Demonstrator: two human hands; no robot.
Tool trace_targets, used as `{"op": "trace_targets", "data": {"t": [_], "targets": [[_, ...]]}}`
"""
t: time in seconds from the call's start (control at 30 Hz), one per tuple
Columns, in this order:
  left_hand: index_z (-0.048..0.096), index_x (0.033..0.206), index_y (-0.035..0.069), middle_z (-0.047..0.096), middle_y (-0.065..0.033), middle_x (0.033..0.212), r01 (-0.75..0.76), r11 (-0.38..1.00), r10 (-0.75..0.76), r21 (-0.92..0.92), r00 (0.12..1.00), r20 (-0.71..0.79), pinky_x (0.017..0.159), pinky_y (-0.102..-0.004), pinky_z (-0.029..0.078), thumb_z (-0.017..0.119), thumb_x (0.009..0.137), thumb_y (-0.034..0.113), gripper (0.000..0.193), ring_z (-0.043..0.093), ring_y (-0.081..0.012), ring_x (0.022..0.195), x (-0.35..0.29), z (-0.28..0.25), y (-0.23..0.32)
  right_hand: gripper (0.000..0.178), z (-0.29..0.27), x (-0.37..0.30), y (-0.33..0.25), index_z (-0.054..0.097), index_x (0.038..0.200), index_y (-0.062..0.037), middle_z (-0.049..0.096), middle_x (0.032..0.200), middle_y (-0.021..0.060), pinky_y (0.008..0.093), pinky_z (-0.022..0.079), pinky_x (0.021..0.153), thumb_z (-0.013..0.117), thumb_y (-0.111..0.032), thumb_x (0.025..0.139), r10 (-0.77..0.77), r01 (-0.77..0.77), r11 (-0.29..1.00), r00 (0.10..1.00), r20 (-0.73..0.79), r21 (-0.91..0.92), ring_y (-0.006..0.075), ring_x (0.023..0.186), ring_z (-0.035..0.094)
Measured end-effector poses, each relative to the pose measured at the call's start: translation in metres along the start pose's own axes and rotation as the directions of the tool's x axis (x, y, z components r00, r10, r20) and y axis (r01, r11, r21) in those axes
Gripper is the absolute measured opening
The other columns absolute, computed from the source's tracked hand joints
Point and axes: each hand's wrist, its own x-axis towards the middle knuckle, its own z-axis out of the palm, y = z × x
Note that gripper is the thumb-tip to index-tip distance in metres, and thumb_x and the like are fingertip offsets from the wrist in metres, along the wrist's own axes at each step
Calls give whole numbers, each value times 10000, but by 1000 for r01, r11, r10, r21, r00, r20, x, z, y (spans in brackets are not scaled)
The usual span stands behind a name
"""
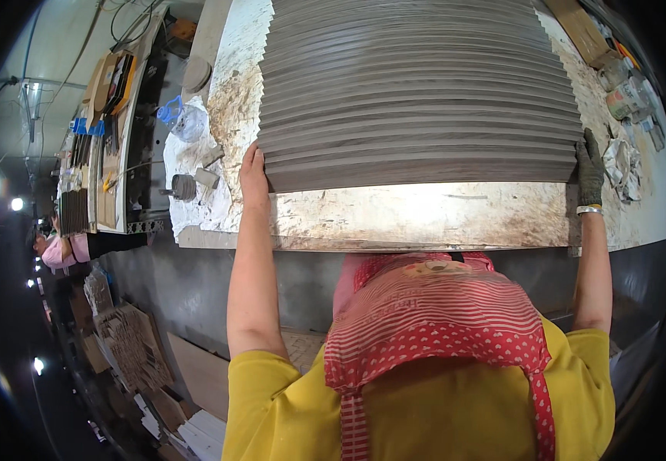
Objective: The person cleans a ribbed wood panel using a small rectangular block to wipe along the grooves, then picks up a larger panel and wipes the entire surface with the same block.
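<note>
A wide, ribbed, grey-brown wood-grain panel [417, 100] lies on the worktable in front of me, its ridges running from side to side. It is unclear whether this is one piece or many strips laid close together. My bare left hand [254, 178] grips its left end near the front corner, fingers closed against the jagged edge. At the opposite end, my right hand [591, 173], in a dark glove, holds the near right corner. The undersides of both hands' grips are hidden.
The stained white worktable [394, 219] has a front edge close to my apron. To the left are a clear jug with a blue handle [187, 121] and a grey roll [183, 187]. Bottles [629, 100] and crumpled plastic [622, 169] lie right. A person in pink [68, 252] is far left.
</note>
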Motion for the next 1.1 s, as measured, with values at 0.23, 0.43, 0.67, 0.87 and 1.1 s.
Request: {"op": "trace_targets", "data": {"t": [0.23,0.43,0.67,0.87,1.1], "targets": [[480,1348,-25,549,-154,1324,-72,960,91,272,994,-59,1030,-322,371,434,1019,231,420,503,-234,1227,-1,1,-2,501,13,-15,-25,475,1405,-102,529,1392,129,342,367,1055,511,-346,969,-112,86,967,989,-98,-239,271,1270,508],[458,1366,38,379,-198,1476,-454,437,679,777,732,46,1126,-502,218,650,880,300,585,312,-383,1374,-47,54,-7,504,14,-12,-21,475,1394,-67,532,1388,132,335,366,1052,504,-340,972,-91,77,986,992,-88,-149,260,1284,493],[288,1486,89,196,-96,1582,-590,288,478,755,771,420,1120,-581,151,669,825,459,848,181,-330,1450,-132,161,-7,508,11,-6,-12,476,1392,-42,514,1402,148,337,346,1069,512,-329,975,-89,79,988,994,-69,-135,260,1286,482],[308,1488,136,213,-79,1578,-625,269,480,733,746,461,1111,-583,178,629,849,483,795,211,-328,1438,-129,151,-6,505,16,-9,-17,469,1391,-16,498,1416,156,336,336,1077,495,-315,985,-94,86,992,993,-78,-96,268,1306,463],[430,1435,255,256,-52,1565,-643,141,477,753,711,517,1120,-562,191,632,836,502,678,215,-356,1430,-100,83,-4,487,14,-7,-6,481,1383,-34,502,1413,149,342,348,1067,472,-325,993,-174,146,964,979,-111,-223,274,1301,468]]}}
